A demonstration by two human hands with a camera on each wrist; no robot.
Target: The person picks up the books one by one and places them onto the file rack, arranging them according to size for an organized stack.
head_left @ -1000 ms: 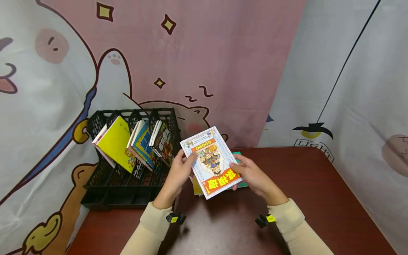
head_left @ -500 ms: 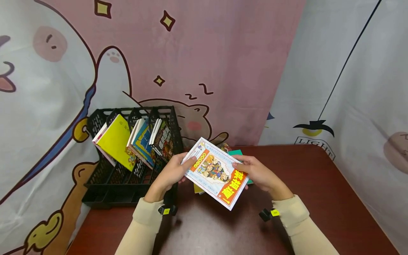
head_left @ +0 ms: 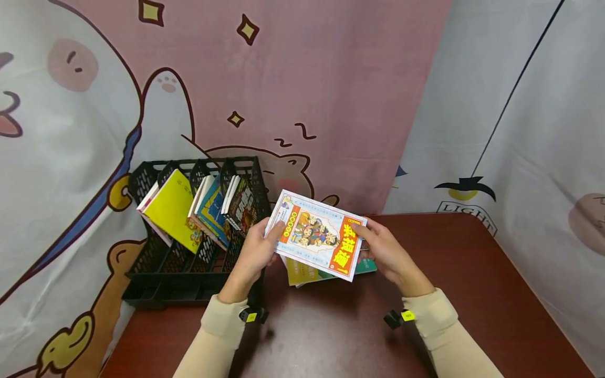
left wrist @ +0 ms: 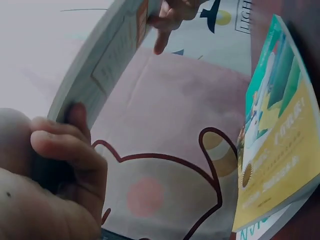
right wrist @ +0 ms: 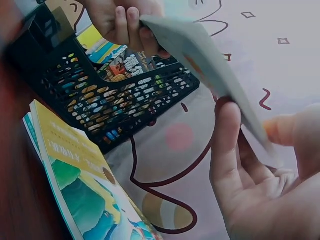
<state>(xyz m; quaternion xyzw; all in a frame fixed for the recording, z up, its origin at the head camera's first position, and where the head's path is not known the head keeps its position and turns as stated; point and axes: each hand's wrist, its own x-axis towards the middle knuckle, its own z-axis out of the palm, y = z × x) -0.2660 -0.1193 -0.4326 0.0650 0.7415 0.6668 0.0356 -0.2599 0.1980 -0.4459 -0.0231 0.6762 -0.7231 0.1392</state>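
A white book point(head_left: 314, 233) with an orange title band and a cartoon group on its cover is held up between both hands. My left hand point(head_left: 255, 252) grips its left edge, thumb over the cover and fingers underneath. At the right edge my right hand point(head_left: 387, 257) pinches the orange-band end the same way. Both wrist views show the book from its side, clear of the table. Below it lie books with a yellow and green cover point(left wrist: 280, 160), stacked on the table and partly covered by the held book in the head view.
A black file rack point(head_left: 189, 281) with slots stands at the left. Leaning in it are a yellow book point(head_left: 175, 212), blue and white books point(head_left: 211, 212) and dark-covered books point(head_left: 242, 207). The brown table point(head_left: 472, 294) meets a printed curtain behind.
The held book turned anticlockwise in the head view, its title end swinging down and then rising to the right, now lying nearly sideways. Both hands keep hold of it.
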